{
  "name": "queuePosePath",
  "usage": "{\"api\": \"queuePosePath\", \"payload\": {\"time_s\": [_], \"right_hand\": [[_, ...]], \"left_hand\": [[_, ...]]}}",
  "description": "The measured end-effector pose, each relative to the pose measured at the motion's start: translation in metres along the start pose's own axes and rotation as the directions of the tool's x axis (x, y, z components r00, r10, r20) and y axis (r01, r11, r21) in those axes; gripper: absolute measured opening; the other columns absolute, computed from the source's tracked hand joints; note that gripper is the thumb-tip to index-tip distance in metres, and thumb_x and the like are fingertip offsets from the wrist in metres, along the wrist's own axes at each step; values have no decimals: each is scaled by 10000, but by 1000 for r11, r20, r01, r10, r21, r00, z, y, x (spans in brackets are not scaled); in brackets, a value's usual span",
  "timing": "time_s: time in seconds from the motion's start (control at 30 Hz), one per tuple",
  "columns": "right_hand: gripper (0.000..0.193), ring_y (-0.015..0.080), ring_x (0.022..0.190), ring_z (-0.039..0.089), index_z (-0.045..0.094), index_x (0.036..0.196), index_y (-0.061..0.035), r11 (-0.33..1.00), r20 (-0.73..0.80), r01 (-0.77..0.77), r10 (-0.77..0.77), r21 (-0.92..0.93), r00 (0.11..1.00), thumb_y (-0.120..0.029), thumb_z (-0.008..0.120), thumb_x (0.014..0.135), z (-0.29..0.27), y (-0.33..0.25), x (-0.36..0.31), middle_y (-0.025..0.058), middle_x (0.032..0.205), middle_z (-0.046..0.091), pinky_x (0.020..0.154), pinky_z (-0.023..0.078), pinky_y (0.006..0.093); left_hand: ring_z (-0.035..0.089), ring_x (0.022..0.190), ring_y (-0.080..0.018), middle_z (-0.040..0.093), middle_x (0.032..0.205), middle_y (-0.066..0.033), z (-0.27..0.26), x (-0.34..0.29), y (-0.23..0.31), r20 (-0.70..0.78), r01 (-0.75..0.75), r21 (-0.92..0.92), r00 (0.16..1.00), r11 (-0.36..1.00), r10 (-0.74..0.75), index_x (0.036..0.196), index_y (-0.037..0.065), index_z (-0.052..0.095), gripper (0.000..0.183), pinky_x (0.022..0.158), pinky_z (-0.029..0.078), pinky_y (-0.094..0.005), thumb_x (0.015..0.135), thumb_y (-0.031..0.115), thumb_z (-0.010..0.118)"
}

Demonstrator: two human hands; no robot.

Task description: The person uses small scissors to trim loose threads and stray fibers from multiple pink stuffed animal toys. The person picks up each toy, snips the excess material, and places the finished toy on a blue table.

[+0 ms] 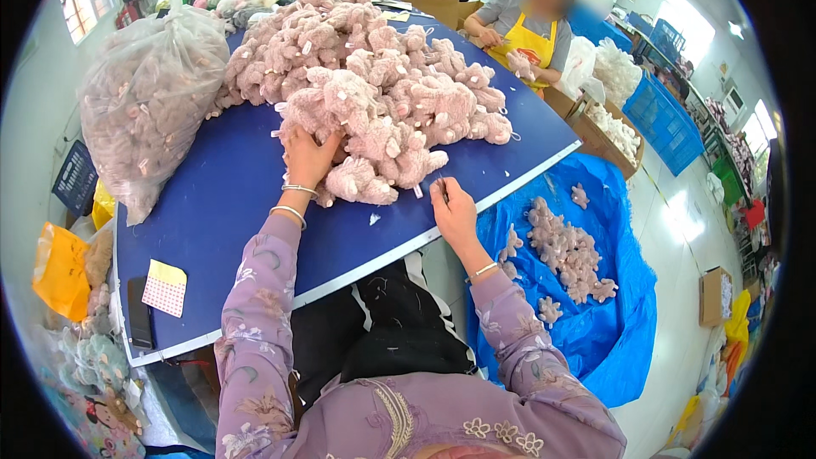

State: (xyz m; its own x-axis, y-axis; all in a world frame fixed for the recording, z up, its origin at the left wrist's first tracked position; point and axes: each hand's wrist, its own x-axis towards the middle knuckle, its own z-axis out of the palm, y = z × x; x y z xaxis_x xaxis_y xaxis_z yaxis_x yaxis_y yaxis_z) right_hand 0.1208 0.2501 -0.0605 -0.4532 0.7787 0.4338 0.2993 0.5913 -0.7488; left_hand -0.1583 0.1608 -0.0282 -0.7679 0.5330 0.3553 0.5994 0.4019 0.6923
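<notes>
The plush toys [374, 93] lie in a broad, uneven heap on the blue desk [221, 242], reaching from its far side to near the front edge. They are dusty pink with a curly, fleecy surface and short, rounded, stuffed limbs; small white tags show on several. They overlap closely, in mixed orientations.

The left hand [311, 158] is at the near left side of the heap, thumb parted from the fingers, in contact with the toys. Some fingertips are hidden, so whether it grips one cannot be determined.

The right hand [456, 211] is just beyond the heap's near right side, above the desk's front edge. Its fingers are curled closed around a slim dark object [443, 190], whose kind cannot be determined.

A filled translucent bag [153, 102] stands on the desk, left of the heap. Smaller pink pieces [565, 251] lie on blue plastic sheeting [616, 323] to the right, below desk level.
</notes>
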Motion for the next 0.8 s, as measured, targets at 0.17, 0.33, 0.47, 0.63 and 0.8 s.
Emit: {"api": "queuePosePath", "payload": {"time_s": [0.17,0.33,0.47,0.63,0.8], "right_hand": [[322,288,834,653,574,1023,-20,996,-68,25,-19,91,997,-268,678,847,3,-2,-4,127,900,661,717,494,372],[571,285,1062,602,509,1221,-33,996,18,-2,0,93,1000,-309,743,780,4,-13,-2,143,1175,601,892,467,369],[554,312,1067,595,507,1262,-78,994,114,96,-101,49,988,-308,704,798,8,-25,-4,150,1196,590,896,469,383],[365,300,849,653,571,1151,-61,1000,277,11,-13,9,961,-263,638,855,6,-33,-3,114,904,675,762,498,383],[239,227,753,652,571,1125,-55,941,207,-41,-31,336,978,-207,514,949,25,-19,-11,108,789,652,699,494,345]], "left_hand": [[376,1255,-404,431,1324,-261,-21,-49,13,-390,-352,-1,862,936,324,1292,-40,420,663,1045,302,-474,788,299,684],[406,1246,-350,471,1336,-139,-26,-114,51,160,-552,47,827,832,540,1249,122,535,580,1058,293,-471,723,298,704],[500,1149,-332,537,1270,-104,-22,-126,48,373,-550,100,793,829,482,1220,145,554,566,1002,363,-466,690,264,714],[579,1039,-351,592,1177,-110,-43,-137,32,318,-434,2,855,901,411,1180,113,557,509,911,458,-409,698,161,713],[632,992,-232,622,1130,-128,-61,-161,11,236,211,-785,971,582,-33,1251,12,504,417,848,517,-363,861,139,581]]}}
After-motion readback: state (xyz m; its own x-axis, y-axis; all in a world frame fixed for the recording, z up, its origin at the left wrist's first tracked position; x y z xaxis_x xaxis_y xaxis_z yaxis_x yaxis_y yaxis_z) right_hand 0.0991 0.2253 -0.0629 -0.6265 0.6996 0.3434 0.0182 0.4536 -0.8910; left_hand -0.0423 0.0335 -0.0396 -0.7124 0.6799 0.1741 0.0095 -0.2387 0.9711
